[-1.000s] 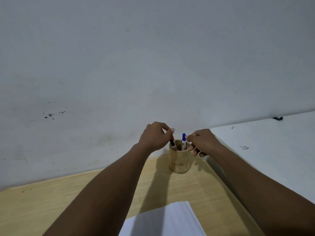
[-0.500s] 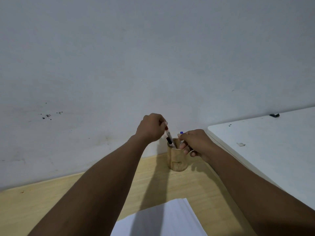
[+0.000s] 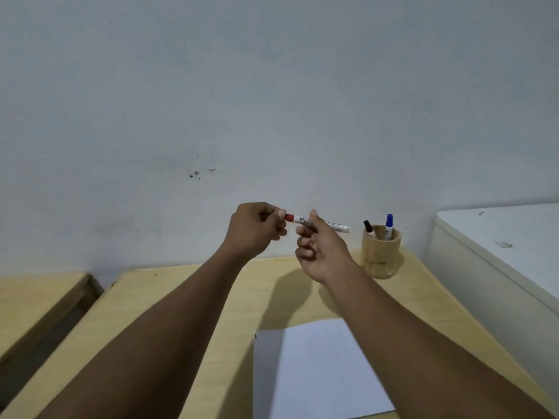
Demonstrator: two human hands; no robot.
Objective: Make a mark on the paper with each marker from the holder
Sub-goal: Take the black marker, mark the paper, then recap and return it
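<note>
Both hands hold a red marker (image 3: 302, 220) level in the air above the wooden desk. My left hand (image 3: 255, 229) grips its red cap end. My right hand (image 3: 320, 247) pinches the white barrel, whose far end pokes out to the right. The wooden holder (image 3: 381, 252) stands at the desk's back right. In it lean a black marker (image 3: 368, 227) and a blue marker (image 3: 389, 225). A blank white sheet of paper (image 3: 314, 370) lies on the desk below my arms.
The wooden desk (image 3: 187, 297) meets a grey wall at the back. A white cabinet top (image 3: 514, 237) stands higher at the right. A second wooden surface (image 3: 36, 297) lies at the left across a gap.
My left hand lifted the red marker out of the holder and moved left with it. My right hand left the holder and took hold of the marker's barrel.
</note>
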